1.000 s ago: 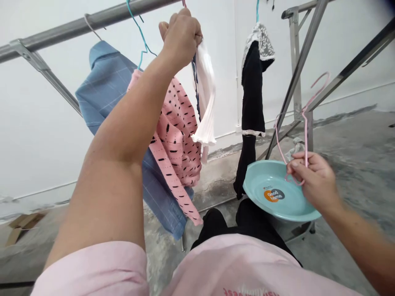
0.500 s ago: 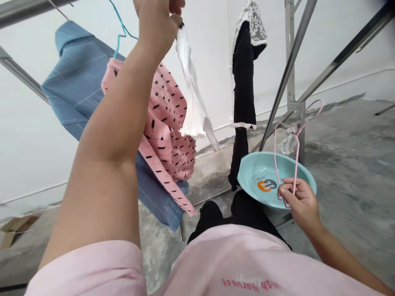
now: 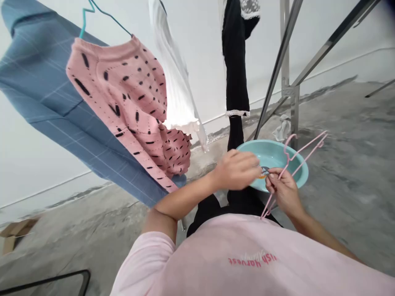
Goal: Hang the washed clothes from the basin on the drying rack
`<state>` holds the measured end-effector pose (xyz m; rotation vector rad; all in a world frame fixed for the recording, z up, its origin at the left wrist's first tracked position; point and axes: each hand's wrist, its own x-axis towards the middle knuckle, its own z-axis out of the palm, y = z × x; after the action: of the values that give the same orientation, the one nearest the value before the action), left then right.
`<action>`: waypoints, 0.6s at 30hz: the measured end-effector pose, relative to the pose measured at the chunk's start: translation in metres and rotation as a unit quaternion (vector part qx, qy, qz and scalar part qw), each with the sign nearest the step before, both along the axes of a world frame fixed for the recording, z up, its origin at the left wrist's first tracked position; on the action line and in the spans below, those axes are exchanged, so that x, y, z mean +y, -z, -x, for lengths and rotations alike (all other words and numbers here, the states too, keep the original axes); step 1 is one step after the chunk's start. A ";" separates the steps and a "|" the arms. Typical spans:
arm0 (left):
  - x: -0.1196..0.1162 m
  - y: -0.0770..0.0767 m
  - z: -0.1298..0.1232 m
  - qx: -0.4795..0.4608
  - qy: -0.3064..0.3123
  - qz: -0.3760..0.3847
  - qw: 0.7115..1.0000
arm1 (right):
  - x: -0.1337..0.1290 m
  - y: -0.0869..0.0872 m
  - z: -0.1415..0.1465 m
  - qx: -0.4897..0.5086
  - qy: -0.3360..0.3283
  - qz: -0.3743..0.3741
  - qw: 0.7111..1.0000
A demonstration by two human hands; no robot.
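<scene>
Head cam view: right hand pinches a pink wire hanger just above a teal plastic basin, left hand loosely curled beside it, maybe touching, hard to tell. A loose grip could drop the hanger, and that tilted basin could tip.

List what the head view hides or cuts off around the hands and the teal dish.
- Logo on the teal plastic dish: mostly covered by the left hand and the right hand.
- Pink plastic hanger: middle hidden by the right hand.
- Black garment: top cut off by the view's upper edge.
- White ribbed garment: top cut off by that edge too.
</scene>
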<state>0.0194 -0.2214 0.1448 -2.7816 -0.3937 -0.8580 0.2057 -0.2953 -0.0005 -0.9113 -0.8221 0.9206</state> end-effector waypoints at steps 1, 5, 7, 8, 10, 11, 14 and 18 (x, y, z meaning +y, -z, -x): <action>0.017 0.018 -0.009 0.020 -0.009 0.033 0.999 | -0.001 0.003 0.002 -0.004 -0.003 0.012 1.000; 0.083 0.075 -0.032 -0.020 -0.229 0.229 0.946 | -0.008 0.024 0.022 -0.037 -0.066 0.101 0.992; 0.103 0.094 -0.040 0.012 -0.248 0.262 0.933 | -0.012 0.036 0.033 -0.065 -0.104 0.141 0.982; 0.110 0.101 -0.045 0.023 -0.248 0.269 0.930 | -0.013 0.042 0.037 -0.080 -0.121 0.150 0.978; 0.122 0.108 -0.052 0.028 -0.260 0.290 0.920 | -0.013 0.049 0.038 -0.103 -0.132 0.148 0.975; 0.129 0.110 -0.055 0.022 -0.278 0.307 0.910 | -0.012 0.050 0.036 -0.112 -0.122 0.144 0.976; 0.155 0.106 -0.048 0.004 -0.350 0.354 0.867 | -0.009 0.046 0.019 -0.134 -0.057 0.130 0.981; 0.192 0.096 -0.005 -0.108 -0.473 0.382 0.786 | -0.007 0.036 0.000 -0.151 -0.030 0.110 0.982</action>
<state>0.0246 -0.0297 0.0489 -2.3971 -2.3534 -0.8087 0.2060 -0.3027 -0.0362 -1.2454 -1.0235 0.9508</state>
